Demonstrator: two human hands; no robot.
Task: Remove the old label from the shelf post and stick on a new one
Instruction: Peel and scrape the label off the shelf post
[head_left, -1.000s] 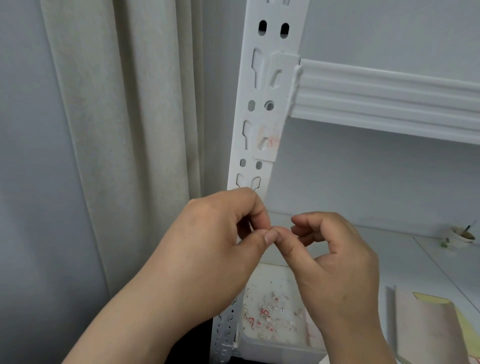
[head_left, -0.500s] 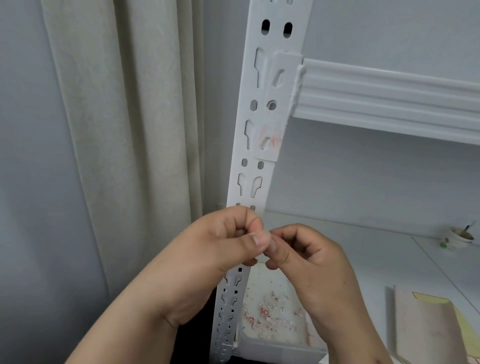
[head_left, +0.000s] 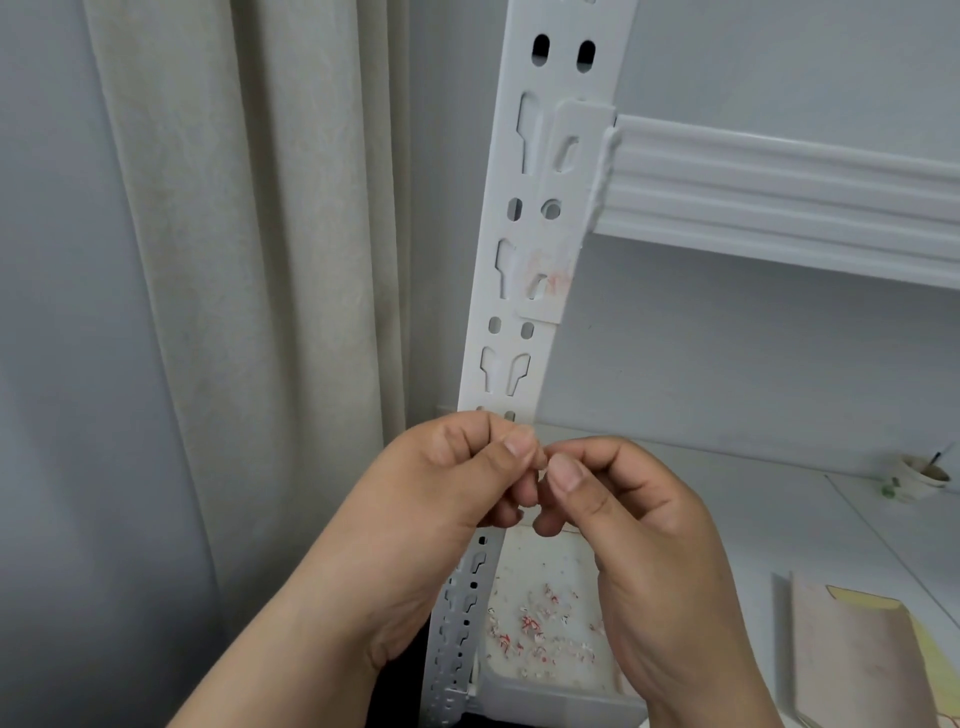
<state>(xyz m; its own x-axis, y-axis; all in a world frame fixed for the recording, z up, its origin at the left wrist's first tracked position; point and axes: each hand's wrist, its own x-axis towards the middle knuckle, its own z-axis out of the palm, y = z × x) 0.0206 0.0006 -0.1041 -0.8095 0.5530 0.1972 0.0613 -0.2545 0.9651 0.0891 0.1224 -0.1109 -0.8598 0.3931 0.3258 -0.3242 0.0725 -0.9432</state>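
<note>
The white slotted shelf post (head_left: 524, 332) rises through the middle of the view. Faint pink and red remains of the old label (head_left: 545, 275) smear the bracket plate where the shelf beam (head_left: 779, 197) joins the post. My left hand (head_left: 457, 499) and my right hand (head_left: 623, 514) meet fingertip to fingertip in front of the post, well below that residue. Left thumb and forefinger pinch a tiny pale label scrap (head_left: 541, 461) that barely shows. My right thumb presses against the same spot with its fingers curled. No new label is in view.
A white tray (head_left: 550, 696) holding several red-and-white label scraps sits under my hands on the lower shelf (head_left: 753, 499). A beige curtain (head_left: 249, 260) hangs left of the post. A pinkish sheet over a yellow one (head_left: 857, 649) lies at the lower right, a small cup (head_left: 922, 475) farther back.
Both hands have drifted a little lower in front of the post, uncovering more of its slots. My right fingers have curled in and its thumb now meets the left fingertips.
</note>
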